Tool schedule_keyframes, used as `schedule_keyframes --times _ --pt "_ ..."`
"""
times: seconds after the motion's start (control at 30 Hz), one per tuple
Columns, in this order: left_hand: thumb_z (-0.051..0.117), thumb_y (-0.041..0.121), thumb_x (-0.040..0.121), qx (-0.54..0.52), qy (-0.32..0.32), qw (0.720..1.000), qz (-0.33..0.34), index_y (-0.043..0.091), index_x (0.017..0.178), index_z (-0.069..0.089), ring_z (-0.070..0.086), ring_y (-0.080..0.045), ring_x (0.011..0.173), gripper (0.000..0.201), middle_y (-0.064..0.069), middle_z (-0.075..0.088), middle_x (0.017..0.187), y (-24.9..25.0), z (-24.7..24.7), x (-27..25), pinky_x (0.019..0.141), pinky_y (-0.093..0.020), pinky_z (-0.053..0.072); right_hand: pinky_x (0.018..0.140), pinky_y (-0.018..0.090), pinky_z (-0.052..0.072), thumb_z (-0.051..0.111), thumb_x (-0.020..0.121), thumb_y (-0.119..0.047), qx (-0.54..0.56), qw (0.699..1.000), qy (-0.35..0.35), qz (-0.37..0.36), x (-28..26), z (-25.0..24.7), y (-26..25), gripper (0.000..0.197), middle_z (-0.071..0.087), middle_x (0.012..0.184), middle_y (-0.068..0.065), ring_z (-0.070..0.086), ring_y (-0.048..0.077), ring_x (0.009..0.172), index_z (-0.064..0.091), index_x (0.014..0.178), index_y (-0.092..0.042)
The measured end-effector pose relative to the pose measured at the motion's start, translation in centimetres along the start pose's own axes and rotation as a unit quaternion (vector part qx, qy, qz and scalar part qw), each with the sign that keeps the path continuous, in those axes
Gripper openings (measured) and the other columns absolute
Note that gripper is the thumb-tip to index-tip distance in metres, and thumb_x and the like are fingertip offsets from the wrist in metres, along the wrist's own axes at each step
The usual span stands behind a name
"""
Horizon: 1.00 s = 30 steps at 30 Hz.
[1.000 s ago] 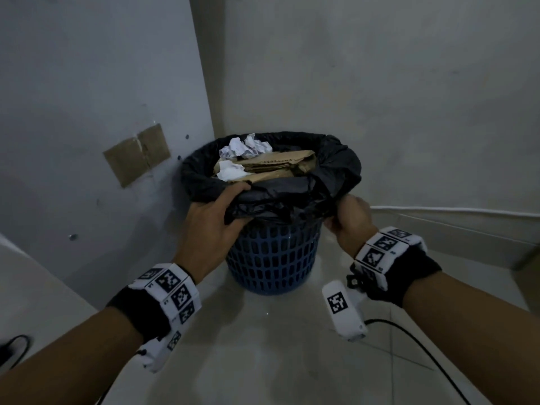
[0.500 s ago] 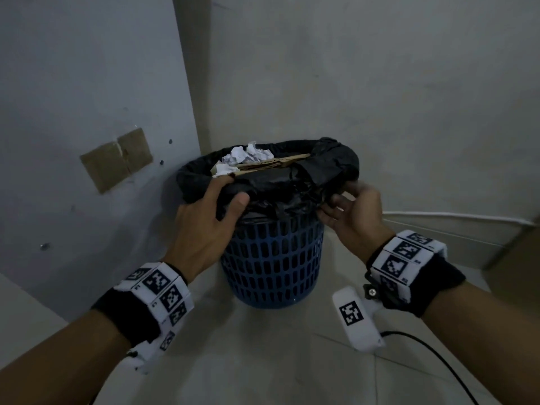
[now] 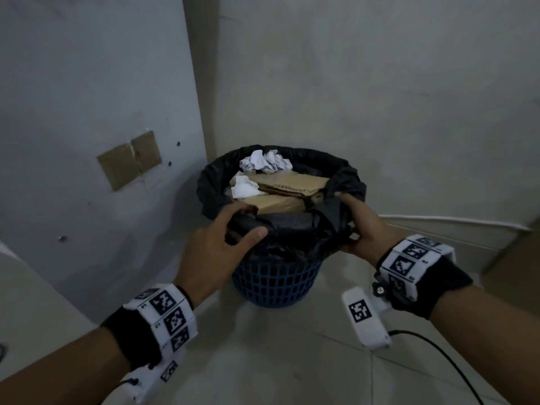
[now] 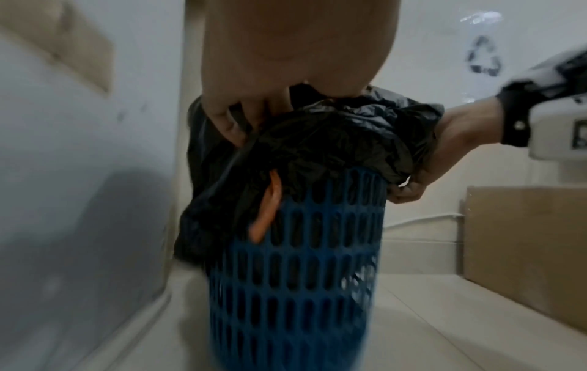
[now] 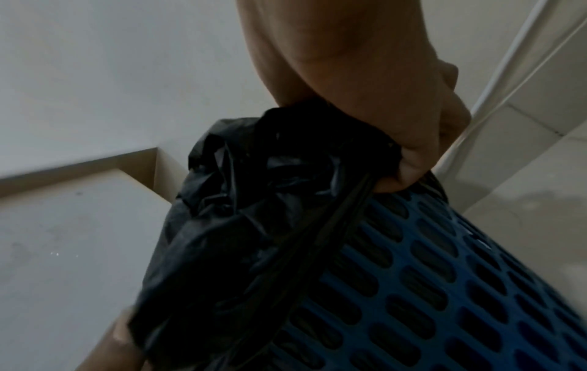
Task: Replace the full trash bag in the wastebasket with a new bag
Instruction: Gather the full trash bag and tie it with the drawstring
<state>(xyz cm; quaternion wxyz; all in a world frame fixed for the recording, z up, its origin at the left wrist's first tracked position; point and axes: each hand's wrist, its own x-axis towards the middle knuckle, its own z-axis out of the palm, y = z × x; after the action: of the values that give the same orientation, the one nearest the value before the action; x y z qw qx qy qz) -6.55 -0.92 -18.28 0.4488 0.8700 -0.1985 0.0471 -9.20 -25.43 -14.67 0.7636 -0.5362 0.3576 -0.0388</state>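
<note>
Since a second ago, bag (image 3: 295, 226) rim gathered further inward; left hand (image 3: 217, 244) and right hand (image 3: 365, 226) clamped on it, basket (image 3: 277, 283) unemptied.

This looks like a plain utility corner of a home or small office. Bare pale walls (image 3: 380, 97) meet at a corner, and the floor (image 3: 277, 361) is laid with light tiles. A blue plastic wastebasket (image 3: 274, 285) stands in that corner. Cardboard patches (image 3: 130, 159) are stuck on the left wall, a recycling-symbol sign (image 4: 484, 56) hangs on another, and a cardboard box (image 4: 524, 241) stands against the wall.
</note>
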Motion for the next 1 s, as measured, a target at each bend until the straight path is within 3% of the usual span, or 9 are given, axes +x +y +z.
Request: schedule_keyframes --times 0.13,0.2,0.3,0.37,0.43,0.57,0.67,0.77,1.0 --pt "0.063 0.067 0.062 -0.118 0.117 0.981 -0.096 0.028 0.11 0.041 0.055 -0.014 0.064 0.066 0.0 0.057 0.076 -1.0 -0.2 -1.2 0.056 -0.034 0.046 0.071 0.036 0.049 0.063 0.09 -0.04 -0.013 1.0 -0.001 -0.01 0.2 0.1 1.0 0.05 0.059 0.089 0.001 0.059 0.018 0.078 0.051 0.128 -0.011" --pt "0.057 0.072 0.062 -0.181 0.137 0.954 -0.197 0.022 0.121 0.038 0.056 -0.018 0.083 0.08 -0.004 0.057 0.096 -2.0 -0.4 -0.9 0.068 -0.036 0.048 0.072 0.038 0.049 0.064 0.087 -0.047 -0.027 1.0 0.007 -0.008 0.2 0.1 1.1 0.062 0.058 0.091 0.002 0.057 0.019 0.078 0.046 0.136 -0.013" --pt "0.049 0.087 0.06 -0.335 0.061 0.851 -0.399 0.032 0.147 0.023 0.043 -0.035 0.126 0.106 -0.01 0.034 0.148 -3.4 -0.4 -0.4 0.088 -0.054 0.049 0.087 0.048 0.045 0.06 0.086 -0.056 -0.039 0.999 0.002 0.027 0.1 0.1 0.8 0.071 0.054 0.118 0.009 0.052 0.028 0.09 0.041 0.141 -0.015" --pt "0.046 0.09 0.061 -0.445 0.011 0.757 -0.478 0.034 0.149 0.02 0.037 -0.044 0.13 0.107 -0.017 0.04 0.139 -3.6 0.1 -0.3 0.088 -0.068 0.043 0.096 0.053 0.044 0.059 0.082 -0.063 -0.04 0.997 -0.018 0.064 0.0 0.1 0.8 0.077 0.05 0.125 0.014 0.05 0.033 0.105 0.042 0.139 -0.014" --pt "0.04 0.094 0.058 -0.492 -0.06 0.717 -0.49 0.032 0.148 0.028 0.047 -0.048 0.118 0.109 -0.022 0.053 0.114 -3.7 0.9 -0.3 0.088 -0.076 0.037 0.105 0.054 0.039 0.058 0.079 -0.068 -0.035 0.994 -0.041 0.095 -0.2 0.1 0.9 0.079 0.051 0.121 0.016 0.05 0.037 0.118 0.045 0.133 -0.012" --pt "0.023 0.098 0.06 -0.555 -0.15 0.69 -0.44 0.02 0.139 0.049 0.049 -0.048 0.121 0.113 -0.02 0.056 0.132 -3.9 2.1 0.5 0.098 -0.068 0.035 0.098 0.051 0.043 0.062 0.08 -0.062 -0.024 0.993 -0.045 0.108 -0.3 -0.6 0.5 0.066 0.05 0.115 0.016 0.049 0.038 0.12 0.046 0.118 -0.01" --pt "0.025 0.097 0.06 -0.534 -0.118 0.7 -0.459 0.02 0.137 0.051 0.05 -0.045 0.119 0.112 -0.019 0.054 0.133 -3.7 2.1 0.9 0.097 -0.062 0.039 0.09 0.051 0.045 0.066 0.08 -0.057 -0.016 0.992 -0.051 0.115 -0.3 -0.8 0.3 0.064 0.053 0.105 0.014 0.052 0.037 0.106 0.047 0.119 -0.01" --pt "0.032 0.095 0.061 -0.537 -0.088 0.689 -0.479 0.011 0.138 0.046 0.053 -0.043 0.11 0.115 -0.02 0.05 0.136 -3.3 1.3 1.3 0.079 -0.058 0.046 0.096 0.055 0.045 0.068 0.077 -0.058 -0.023 0.991 -0.051 0.118 -0.4 -0.8 0.2 0.07 0.05 0.125 0.018 0.051 0.04 0.116 0.045 0.124 -0.011" --pt "0.045 0.094 0.054 -0.557 -0.051 0.674 -0.482 0.008 0.142 0.038 0.057 -0.042 0.106 0.123 -0.021 0.049 0.138 -2.7 -0.8 2.5 0.072 -0.056 0.047 0.092 0.057 0.048 0.066 0.083 -0.048 -0.007 0.994 -0.054 0.09 0.1 -0.4 -0.2 0.051 0.05 0.129 0.018 0.055 0.038 0.112 0.052 0.109 -0.007"
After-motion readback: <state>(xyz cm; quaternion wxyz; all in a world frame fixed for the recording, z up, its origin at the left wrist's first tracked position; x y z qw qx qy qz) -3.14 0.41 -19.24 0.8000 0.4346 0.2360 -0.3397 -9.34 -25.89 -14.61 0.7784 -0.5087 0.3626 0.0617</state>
